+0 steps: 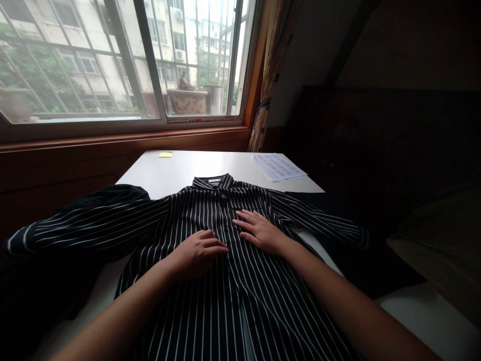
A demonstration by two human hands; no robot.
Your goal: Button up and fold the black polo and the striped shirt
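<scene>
A black shirt with white stripes point(210, 301) lies front side up and spread out, its collar pointing away from me and both sleeves stretched sideways. My left hand point(198, 254) rests on the shirt front near the button line, palm down, with its fingers slightly bent and apart. Higher up, by the chest pocket, my right hand point(259, 230) lies flat on the cloth with fingers spread. Neither hand grips the fabric.
Beneath the shirt is a white table point(180, 168). A yellow sticky note point(166, 154) and printed paper sheets point(280, 167) lie at its far side. Dark cloth point(124, 191) bunches behind the left sleeve. A barred window point(158, 65) and a tied curtain point(260, 125) stand beyond.
</scene>
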